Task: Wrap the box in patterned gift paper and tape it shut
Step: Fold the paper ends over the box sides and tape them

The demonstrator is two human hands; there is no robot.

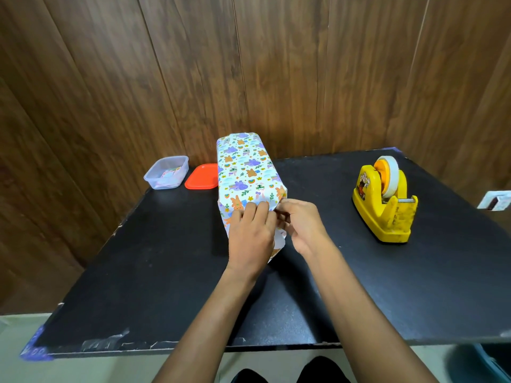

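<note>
Far left of the hands and well beyond them: clear tub [166,172] with paper scraps in it, red lid [201,176] just beside it, neither needed now. The box [244,172] lies on the black worktop [138,272], long side running away from the person, top and sides already covered; its near end is under both hands. Left hand [250,230]: fingers laid over the near top edge, pressing the gift paper [279,244] down, not pinching. Right hand [302,225]: thumb and fingertips pinch a fold of paper at the right corner of that end. Step looks like closing the near end flap. To do it well: keep the left hand's pressure on, pull the pinched fold tight, crease sharp along the box edge, no slack. Tape dispenser [384,200] stands well right of the right hand; that hand should fetch the tape.
</note>
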